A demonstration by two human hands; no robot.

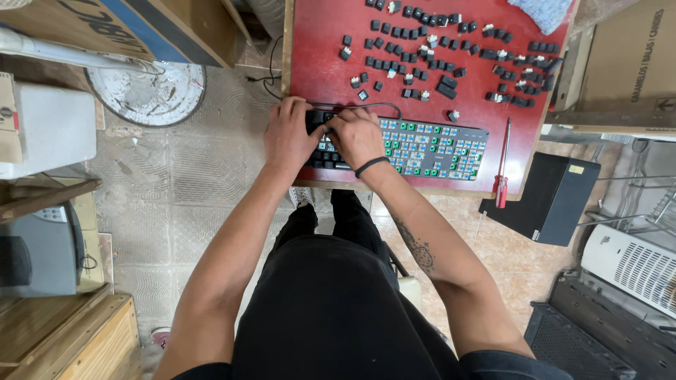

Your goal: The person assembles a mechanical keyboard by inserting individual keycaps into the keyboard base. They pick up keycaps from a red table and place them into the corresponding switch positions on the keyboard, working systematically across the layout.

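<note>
You are sitting at a red table (pixel 310 42), looking down. Both your hands are resting on the left end of a keyboard (pixel 422 148) at the table's near edge. Your left hand (pixel 287 135) is gripping its corner; your right hand (pixel 357 137) is pinching a keycap. Loose black keycaps (pixel 436 49) are lying scattered beyond; a red-handled screwdriver (pixel 503 165) is lying just right.

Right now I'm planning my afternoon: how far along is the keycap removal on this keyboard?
Mostly done. Most of the keyboard shows bare blue and green switches, and loose black keycaps lie spread over the red table. In hand: the left hand and right hand work at its left end. Left: the few dark caps there.
</note>
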